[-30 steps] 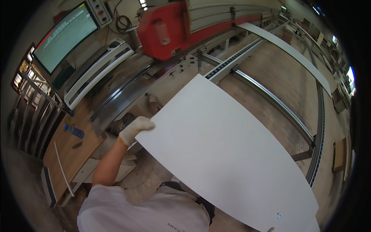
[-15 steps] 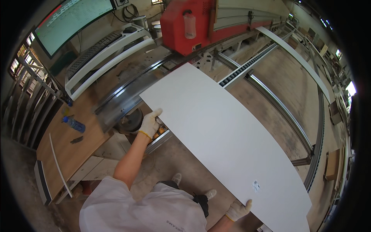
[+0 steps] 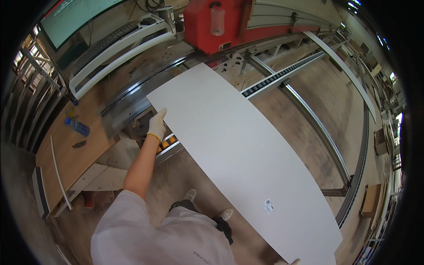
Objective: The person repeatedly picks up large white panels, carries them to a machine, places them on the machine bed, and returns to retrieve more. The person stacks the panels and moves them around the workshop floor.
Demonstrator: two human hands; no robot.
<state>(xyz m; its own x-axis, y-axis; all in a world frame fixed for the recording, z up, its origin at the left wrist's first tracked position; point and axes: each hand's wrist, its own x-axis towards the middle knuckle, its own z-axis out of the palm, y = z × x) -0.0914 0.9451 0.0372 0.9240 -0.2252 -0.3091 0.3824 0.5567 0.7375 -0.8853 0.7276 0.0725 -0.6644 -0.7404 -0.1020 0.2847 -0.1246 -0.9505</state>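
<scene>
A long white panel [image 3: 234,145] with a small label [image 3: 268,206] on its face lies slantwise in front of me. Its far end reaches the metal bed of the red machine [image 3: 207,26]. My left hand [image 3: 157,124], in a pale glove with a yellow cuff, is closed on the panel's near-left edge, thumb on top. At the lower border of the picture my right hand [image 3: 289,262], mostly cut off, holds the panel's near edge; only a thumb and a bit of glove show.
A wood-coloured table [image 3: 81,152] at the left bears a blue-capped bottle [image 3: 78,126], a small dark piece and a thin white strip [image 3: 58,172]. A keyboard [image 3: 104,48] rests on a white stand below a monitor [image 3: 73,20]. Roller rails [image 3: 282,74] and metal frames stretch to the right.
The panel has shifted left, toward the machine bed, with both hands still on it. My right hand has dropped nearly out of the picture. The whole view has tilted slightly.
</scene>
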